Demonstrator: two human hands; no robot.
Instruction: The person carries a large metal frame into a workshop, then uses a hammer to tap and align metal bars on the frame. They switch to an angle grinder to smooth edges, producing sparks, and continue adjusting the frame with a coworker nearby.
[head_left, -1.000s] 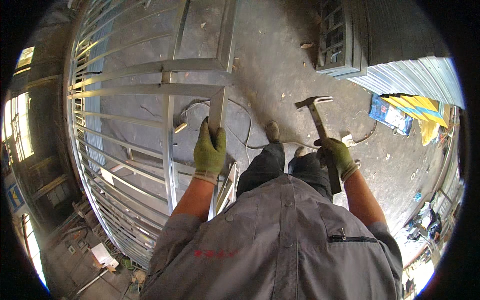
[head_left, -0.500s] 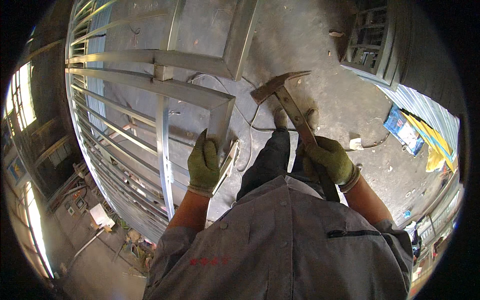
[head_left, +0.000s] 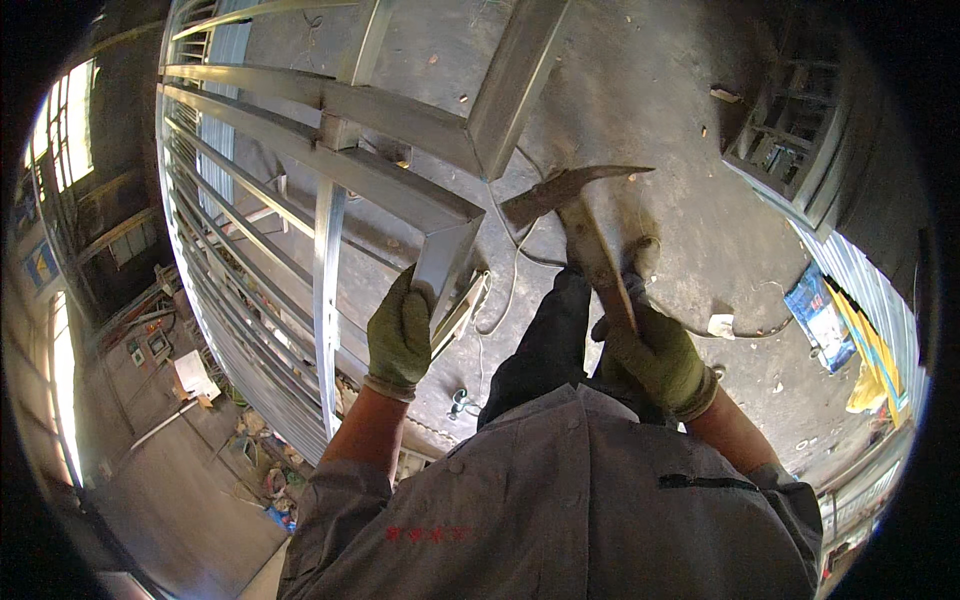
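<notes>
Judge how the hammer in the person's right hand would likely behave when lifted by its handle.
The hammer probably feels head-heavy: its metal head sits far from the right hand. It looks stiff, showing no bend. The glove likely steadies the grip on the worn handle.

A grey, dusty concrete floor (head_left: 650,90) fills the scene, sunlit and strewn with small scraps. Bright window panes (head_left: 65,130) glow far left in a dark wall. A corrugated metal sheet (head_left: 860,290) and a blue-and-yellow flat pack (head_left: 825,320) lie far right. A thin cable (head_left: 510,270) trails over the floor.
</notes>
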